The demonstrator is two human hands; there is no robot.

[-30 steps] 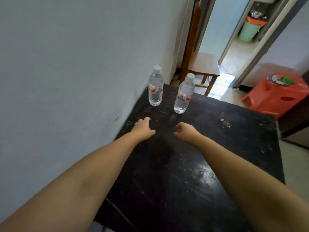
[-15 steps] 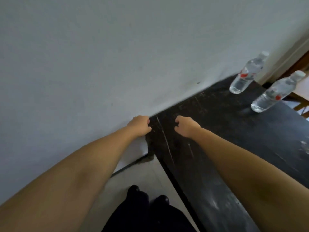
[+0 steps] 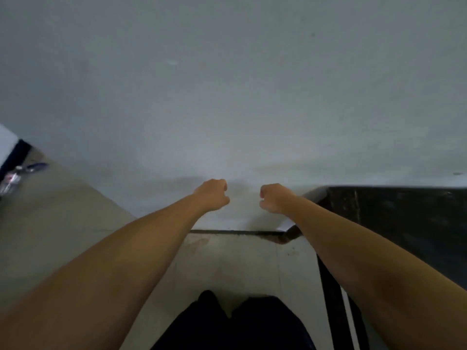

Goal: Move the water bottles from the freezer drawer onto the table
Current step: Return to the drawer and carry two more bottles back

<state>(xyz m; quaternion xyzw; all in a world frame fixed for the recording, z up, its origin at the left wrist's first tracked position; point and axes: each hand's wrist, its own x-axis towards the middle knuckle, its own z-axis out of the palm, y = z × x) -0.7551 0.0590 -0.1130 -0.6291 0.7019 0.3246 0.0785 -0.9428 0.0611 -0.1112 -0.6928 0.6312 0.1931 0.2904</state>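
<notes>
My left hand [image 3: 212, 195] and my right hand [image 3: 274, 198] are held out in front of me, both curled into loose fists with nothing in them. They hang in front of a plain white wall. The black table [image 3: 404, 223] shows only at the right edge, and my right forearm crosses its corner. The two water bottles that stood on it are out of view. At the far left edge, something that looks like a clear bottle [image 3: 10, 179] lies beside a dark-edged white object; it is blurred.
The white wall [image 3: 227, 84] fills the upper half of the view. Grey floor [image 3: 227, 261] lies below my arms, with my dark trousers [image 3: 240, 324] at the bottom. A black table leg [image 3: 331, 299] runs down at the right.
My view has swung left, away from the table. The two bottles on the table have left the frame. Both fists stay closed and empty, now in front of the wall instead of over the table.
</notes>
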